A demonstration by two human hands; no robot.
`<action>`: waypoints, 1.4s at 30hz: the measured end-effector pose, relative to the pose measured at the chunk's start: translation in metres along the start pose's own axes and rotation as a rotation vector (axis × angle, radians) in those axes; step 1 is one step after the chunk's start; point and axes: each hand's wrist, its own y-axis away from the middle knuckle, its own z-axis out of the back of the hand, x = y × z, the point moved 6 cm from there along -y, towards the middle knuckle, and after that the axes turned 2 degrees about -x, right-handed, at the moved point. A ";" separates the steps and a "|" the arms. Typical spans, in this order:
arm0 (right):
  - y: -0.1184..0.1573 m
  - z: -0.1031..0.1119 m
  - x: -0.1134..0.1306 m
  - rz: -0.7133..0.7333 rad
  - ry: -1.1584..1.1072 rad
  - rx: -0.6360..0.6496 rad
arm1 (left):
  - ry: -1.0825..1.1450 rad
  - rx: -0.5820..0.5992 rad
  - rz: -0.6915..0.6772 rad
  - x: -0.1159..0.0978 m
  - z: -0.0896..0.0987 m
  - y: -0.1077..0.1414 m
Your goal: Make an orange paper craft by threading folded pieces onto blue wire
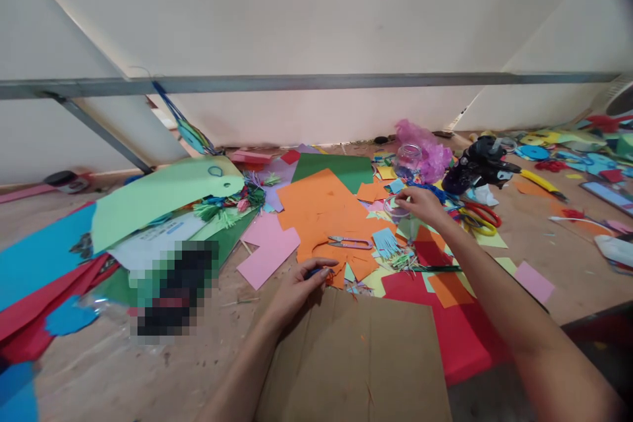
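My left hand [305, 282] rests at the far edge of a brown cardboard sheet [351, 356], its fingers curled around something small and dark that is mostly hidden. Thin orange paper strips lie by its fingertips. My right hand [419, 203] reaches forward over paper scraps, its fingers pinched together beside a pale, see-through ring [394, 209]; what they grip is too small to make out. Between the hands, small thread snips [350, 243] lie on a large orange paper sheet [316, 201]. A fringed light-blue paper piece [386, 242] sits just right of the snips.
A glass jar [408, 159], a pink plastic bag [430, 151] and a black plastic bag [487, 161] stand behind my right hand. Red-and-yellow-handled scissors [481, 217] and a yellow cutter [542, 184] lie to the right. Coloured paper sheets [158, 194] pile up at left.
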 end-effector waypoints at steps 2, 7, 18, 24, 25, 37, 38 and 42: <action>-0.015 0.003 -0.006 -0.037 0.082 -0.098 | 0.005 -0.002 0.004 0.001 0.000 0.000; -0.046 -0.015 -0.022 -0.111 0.237 -0.011 | 0.000 -0.002 0.025 0.006 0.001 -0.001; -0.025 -0.006 -0.041 -0.140 0.249 0.141 | -0.050 -0.016 0.019 0.003 0.004 -0.002; -0.005 0.013 -0.068 -0.166 0.241 0.225 | -0.074 -0.008 0.021 0.006 0.005 -0.001; -0.002 0.015 -0.072 -0.171 0.237 0.234 | -0.078 -0.009 0.022 0.006 0.005 -0.001; -0.018 0.017 -0.072 -0.165 0.220 0.016 | -0.068 -0.036 0.007 0.004 0.007 -0.002; -0.020 0.013 -0.071 -0.161 0.233 0.044 | -0.069 -0.036 0.014 0.004 0.007 -0.001; -0.022 0.005 -0.076 -0.180 0.245 0.133 | -0.076 -0.028 0.037 0.005 0.006 -0.001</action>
